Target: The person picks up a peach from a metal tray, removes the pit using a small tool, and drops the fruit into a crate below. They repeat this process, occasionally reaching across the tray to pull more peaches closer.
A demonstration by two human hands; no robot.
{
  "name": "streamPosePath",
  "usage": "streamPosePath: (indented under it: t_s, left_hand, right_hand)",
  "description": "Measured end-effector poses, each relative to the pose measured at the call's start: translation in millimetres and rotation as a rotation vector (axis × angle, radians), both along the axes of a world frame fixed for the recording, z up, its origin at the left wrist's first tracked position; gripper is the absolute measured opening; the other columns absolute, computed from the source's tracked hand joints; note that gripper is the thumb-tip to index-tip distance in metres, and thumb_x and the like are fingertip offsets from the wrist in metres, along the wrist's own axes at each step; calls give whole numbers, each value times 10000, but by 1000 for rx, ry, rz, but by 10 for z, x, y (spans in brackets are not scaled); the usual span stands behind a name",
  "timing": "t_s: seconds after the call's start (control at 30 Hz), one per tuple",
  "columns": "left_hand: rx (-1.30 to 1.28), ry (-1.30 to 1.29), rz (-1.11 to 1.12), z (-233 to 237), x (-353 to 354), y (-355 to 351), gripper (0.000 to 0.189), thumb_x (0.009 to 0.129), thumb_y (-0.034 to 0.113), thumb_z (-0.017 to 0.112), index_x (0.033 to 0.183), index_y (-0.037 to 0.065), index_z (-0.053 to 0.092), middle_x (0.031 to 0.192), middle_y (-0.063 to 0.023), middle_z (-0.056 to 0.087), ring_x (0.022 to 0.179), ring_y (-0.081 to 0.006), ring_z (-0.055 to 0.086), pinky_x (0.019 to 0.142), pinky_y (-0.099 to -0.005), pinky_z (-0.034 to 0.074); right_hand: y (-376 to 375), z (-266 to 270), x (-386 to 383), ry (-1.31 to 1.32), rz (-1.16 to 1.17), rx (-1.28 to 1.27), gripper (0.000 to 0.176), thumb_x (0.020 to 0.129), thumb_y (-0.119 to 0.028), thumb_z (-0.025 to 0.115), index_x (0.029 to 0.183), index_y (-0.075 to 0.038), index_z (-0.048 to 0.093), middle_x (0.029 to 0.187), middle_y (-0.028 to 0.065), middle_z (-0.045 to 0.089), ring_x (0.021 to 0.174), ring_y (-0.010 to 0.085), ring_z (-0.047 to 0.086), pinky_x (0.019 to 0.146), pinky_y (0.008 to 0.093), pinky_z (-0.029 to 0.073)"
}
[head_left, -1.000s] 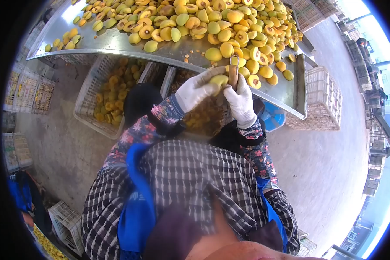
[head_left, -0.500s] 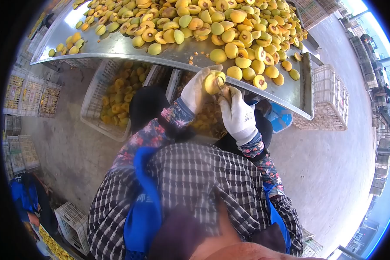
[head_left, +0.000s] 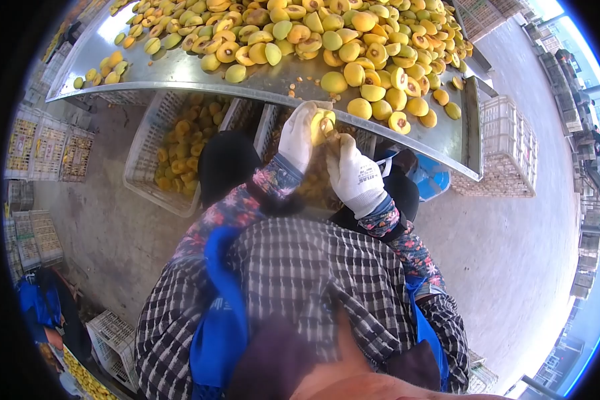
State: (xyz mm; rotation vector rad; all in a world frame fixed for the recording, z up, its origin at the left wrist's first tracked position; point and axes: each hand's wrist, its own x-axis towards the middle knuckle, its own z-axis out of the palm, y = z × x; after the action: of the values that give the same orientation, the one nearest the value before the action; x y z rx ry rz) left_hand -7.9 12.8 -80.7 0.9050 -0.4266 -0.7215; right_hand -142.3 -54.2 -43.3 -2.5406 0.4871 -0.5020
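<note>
My left hand [head_left: 296, 139], in a white glove, is closed around a cut yellow fruit half [head_left: 323, 127] just in front of the metal table's near edge. On the fruit's right side, my right hand [head_left: 357, 175], also white-gloved, pinches a small tool [head_left: 332, 135] whose tip is against the fruit's centre; its shape is mostly hidden by my fingers. Many halved yellow fruits [head_left: 367, 60] are piled on the metal table [head_left: 180, 77] beyond my hands. Small pits lie near the edge.
Under the table stand a white crate [head_left: 140, 160] of fruit and another below my hands. A blue container [head_left: 430, 179] is right of my knee. Stacked crates [head_left: 503, 147] stand at the right. Another person [head_left: 43, 300] is at lower left, beside more crates.
Both hands have shifted slightly left with the fruit. My right hand has turned and dropped a little, and the fruit's cut face is angled differently.
</note>
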Motion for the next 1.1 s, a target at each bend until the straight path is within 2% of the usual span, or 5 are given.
streamPosePath:
  t_s: [0.13, 0.47, 0.87, 1.03, 1.1]
  left_hand:
    - [53, -195, 158, 114, -74, 25, 393, 1046, 277, 365, 1143, -26, 596, 998, -89, 641, 925, -147, 610, 853, -269, 481]
    - [69, -68, -13, 10, 103, 43, 303, 1011, 179, 427, 1050, -37, 634, 1010, -75, 660, 929, -126, 598, 858, -257, 482]
    - [86, -127, 26, 15, 86, 22, 302, 1006, 192, 454, 1042, -41, 642, 960, -54, 665, 912, -116, 600, 848, -258, 479]
    - [207, -1, -251, 34, 238, 25, 356, 1022, 258, 468, 1161, -42, 600, 1054, -73, 648, 1011, -130, 590, 915, -267, 466]
    - [36, -154, -42, 111, 83, -1, 417, 1021, 299, 480, 1256, -43, 528, 1166, -98, 600, 1096, -146, 556, 979, -272, 433]
  right_hand:
    - [99, -146, 38, -270, 53, 104, 236, 922, -163, 590, 1065, 4, 504, 848, 197, 633, 720, 370, 639, 610, 422, 514]
    - [62, -160, -41, -128, 116, 113, 376, 905, -109, 565, 1199, 63, 406, 855, 240, 622, 757, 431, 628, 620, 448, 508]
    - [61, -60, -18, -38, 54, 60, 247, 936, -188, 583, 1059, 10, 500, 790, 195, 621, 694, 351, 637, 607, 418, 502]
    - [-107, -99, -91, 90, 111, 361, 274, 958, -160, 554, 1163, -18, 442, 918, 225, 623, 840, 319, 646, 690, 375, 494]
    - [-182, -182, -63, 87, 108, 522, 278, 961, -201, 568, 1151, -33, 456, 937, 231, 634, 861, 299, 659, 709, 376, 502]
